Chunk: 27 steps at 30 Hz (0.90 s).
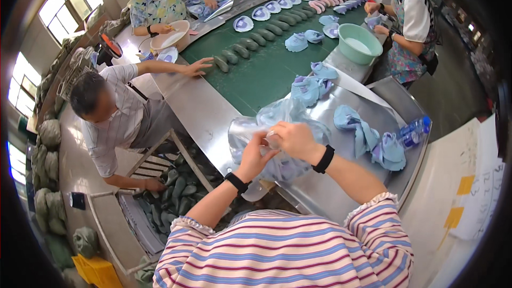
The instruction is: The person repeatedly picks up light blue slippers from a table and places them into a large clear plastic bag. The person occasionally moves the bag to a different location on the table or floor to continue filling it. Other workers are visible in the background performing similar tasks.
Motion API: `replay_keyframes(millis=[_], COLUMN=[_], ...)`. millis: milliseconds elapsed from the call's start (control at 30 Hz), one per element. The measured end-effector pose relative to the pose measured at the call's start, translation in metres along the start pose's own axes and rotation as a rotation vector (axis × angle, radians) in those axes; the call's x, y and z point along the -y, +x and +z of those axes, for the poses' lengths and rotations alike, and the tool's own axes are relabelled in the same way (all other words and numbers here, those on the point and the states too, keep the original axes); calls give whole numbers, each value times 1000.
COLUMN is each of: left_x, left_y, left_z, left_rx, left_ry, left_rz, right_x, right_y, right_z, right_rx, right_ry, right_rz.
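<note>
A clear plastic bag [242,136] stands at the near end of the belt, with pale blue pieces showing through it. My left hand [255,157] and my right hand [296,140] meet over the bag, both closed, pinching its gathered plastic between the fingers. Just beyond it lie light blue shoe uppers [305,89] on the metal table. More blue uppers [388,152] rest to the right of my right forearm, beside a clear bottle with a blue cap [418,126].
A green conveyor belt [242,88] carries a row of dark green shoe lasts [241,50] and blue uppers. At left, a co-worker [114,106] reaches to the belt and into a cart of lasts [178,194]. Two other people work farther off, beside a beige basin [173,37] and a mint-green basin [360,42].
</note>
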State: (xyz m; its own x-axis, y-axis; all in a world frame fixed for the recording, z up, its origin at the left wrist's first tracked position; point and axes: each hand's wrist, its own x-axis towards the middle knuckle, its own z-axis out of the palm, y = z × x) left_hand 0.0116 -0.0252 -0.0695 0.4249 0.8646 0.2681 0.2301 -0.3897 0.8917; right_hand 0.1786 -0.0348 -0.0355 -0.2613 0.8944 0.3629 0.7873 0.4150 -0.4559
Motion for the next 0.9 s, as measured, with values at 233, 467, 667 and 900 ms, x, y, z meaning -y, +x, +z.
replay_keyframes(millis=[233,467,667,900], left_x=[58,62,78,108], left_y=[-4,38,65,93], left_z=[1,-12,7,-106], left_rx=[188,118,216,-137], left_ry=[336,73,228,594], left_rz=[-76,92,313,26], right_x=[12,-46,-36,-165], right_y=[27,-6,-12,-62], right_z=[-106,-91,6,-67], right_rx=[-283,-89,165,-264], right_ry=[417,402,-127,-365], right_rz=[208,269,266,769])
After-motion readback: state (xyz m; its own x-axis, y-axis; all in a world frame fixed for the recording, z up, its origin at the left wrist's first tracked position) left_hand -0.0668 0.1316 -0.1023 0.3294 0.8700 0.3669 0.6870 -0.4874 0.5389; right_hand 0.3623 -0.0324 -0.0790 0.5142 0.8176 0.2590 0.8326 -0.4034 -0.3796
